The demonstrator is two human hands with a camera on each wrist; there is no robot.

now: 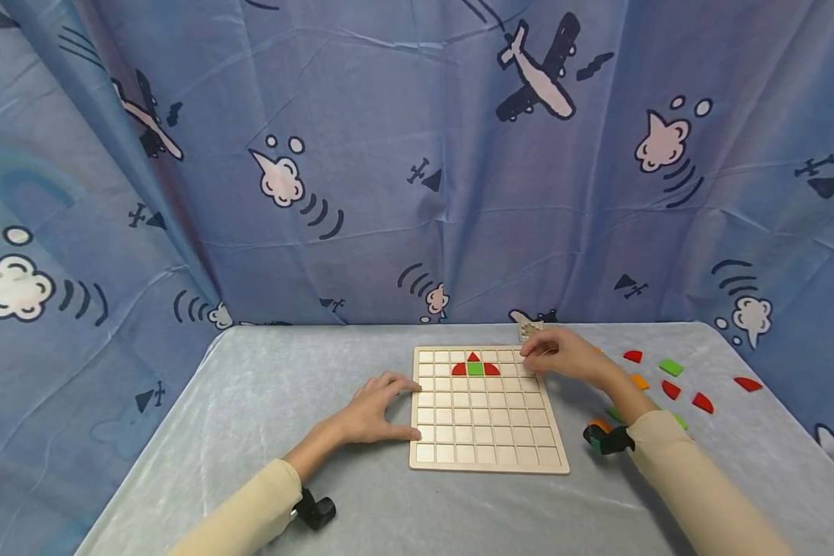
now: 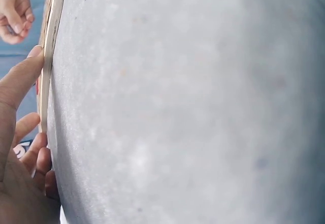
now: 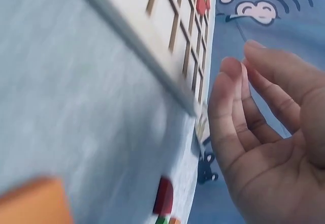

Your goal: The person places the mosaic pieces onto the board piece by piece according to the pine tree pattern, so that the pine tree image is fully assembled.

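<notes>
A wooden grid board (image 1: 489, 467) lies on the table, with a green square (image 1: 475, 369) between two red quarter-round pieces (image 1: 459, 370) and a red triangle (image 1: 473, 357) above it. My left hand (image 1: 371, 411) touches the board's left edge with thumb and fingertips, fingers spread; the left wrist view shows these fingers (image 2: 23, 79) against the rim (image 2: 46, 76). At the board's top right corner is my right hand (image 1: 563, 355). In the right wrist view this hand (image 3: 274, 132) has loosely bent fingers and no piece visible between them.
Right of the board lie several loose pieces, among them a red one (image 1: 703, 402), a green one (image 1: 670, 367) and an orange one (image 1: 639, 381), some partly behind my right arm. A small patterned item (image 1: 530, 330) sits behind the board's top right corner. A blue curtain (image 1: 361, 154) hangs behind the table.
</notes>
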